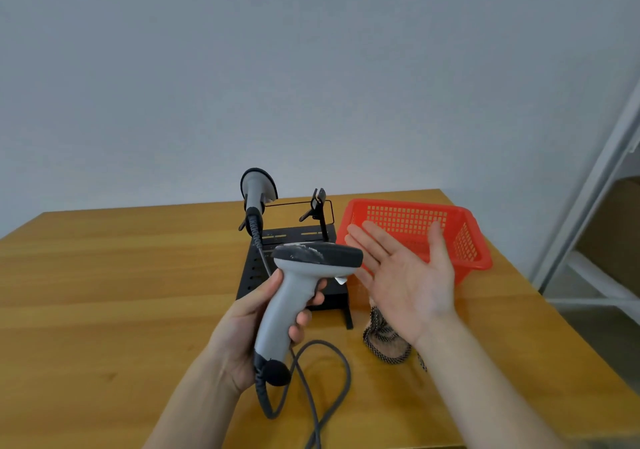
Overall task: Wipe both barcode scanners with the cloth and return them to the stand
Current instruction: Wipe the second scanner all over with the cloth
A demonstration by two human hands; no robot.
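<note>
Fingers point(304, 324) of the left hand point(239, 338) wrap around the grey handle of a barcode scanner point(298, 296), held above the desk point(104, 293), its cable point(325, 379) looping down toward the near edge. Right hand point(405, 275) floats beside the scanner head, palm up, fingers spread, holding nothing. A second scanner point(256, 192) sits in the black stand point(294, 241) near the far edge. Beside it, a red basket point(464, 241) shows nothing inside. A patterned cloth point(384, 338) lies below the right wrist.

Left hand point(242, 338) grips grey scanner point(294, 296) by its handle above wooden table point(104, 293). Right hand point(405, 272) open, empty. Second scanner point(258, 189) seated on black stand point(298, 237).
</note>
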